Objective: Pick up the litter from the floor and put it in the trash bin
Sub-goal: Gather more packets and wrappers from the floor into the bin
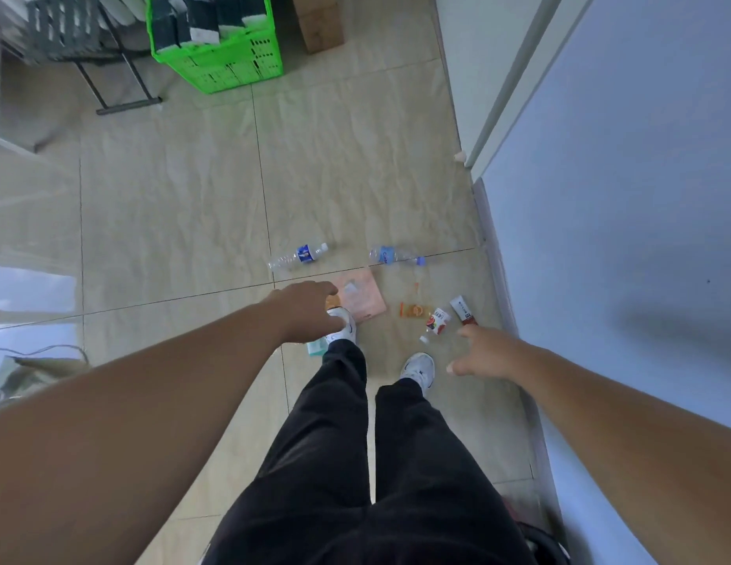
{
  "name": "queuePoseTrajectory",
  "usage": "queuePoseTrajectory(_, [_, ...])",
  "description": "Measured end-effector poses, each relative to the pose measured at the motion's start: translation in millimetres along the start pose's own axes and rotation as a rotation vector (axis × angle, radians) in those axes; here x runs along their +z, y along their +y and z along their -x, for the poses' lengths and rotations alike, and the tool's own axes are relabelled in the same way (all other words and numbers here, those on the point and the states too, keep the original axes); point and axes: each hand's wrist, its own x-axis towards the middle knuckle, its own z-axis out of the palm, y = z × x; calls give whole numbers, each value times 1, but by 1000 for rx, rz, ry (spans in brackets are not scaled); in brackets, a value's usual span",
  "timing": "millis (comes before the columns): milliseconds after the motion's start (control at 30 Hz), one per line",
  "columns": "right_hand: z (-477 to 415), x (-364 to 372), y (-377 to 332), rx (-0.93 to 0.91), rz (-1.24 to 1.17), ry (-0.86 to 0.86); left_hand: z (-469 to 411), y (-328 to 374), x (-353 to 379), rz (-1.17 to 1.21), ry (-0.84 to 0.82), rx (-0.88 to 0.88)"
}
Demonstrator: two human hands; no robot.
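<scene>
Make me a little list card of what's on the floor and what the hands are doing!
place: beige tiled floor beside a pale blue wall
bottles: clear plastic bottle with dark blue label; clear plastic bottle with light blue label; small bottle with red label
flat litter: pink square packet; orange wrapper; red and white sachet
left hand: open, empty, above the litter
right hand: open, empty, fingers spread
trash bin: not in view
background: green plastic crate
</scene>
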Motion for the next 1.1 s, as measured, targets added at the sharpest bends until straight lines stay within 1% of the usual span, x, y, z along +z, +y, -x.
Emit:
queuePoseTrajectory(233, [-29, 2, -30, -95, 123, -26, -3, -32, 18, 56, -26, -93])
queuePoseTrajectory(433, [-64, 2, -50, -92, 114, -21, -24, -57, 37, 71, -57, -103])
queuePoseTrajectory(600, [-106, 2, -73, -59, 85, -6, -67, -93, 59, 187, -70, -123])
queuePoseTrajectory(800, [-180, 19, -109, -41, 51, 48, -141, -158, 107, 466, -30, -229])
queuePoseTrajectory(933, [-251, 45, -130, -8, 32, 116, -194, -208, 156, 547, -47, -290])
queuePoseTrajectory(1100, [-349, 77, -141, 18, 40, 118, -259, -260, 226, 682, -89, -432])
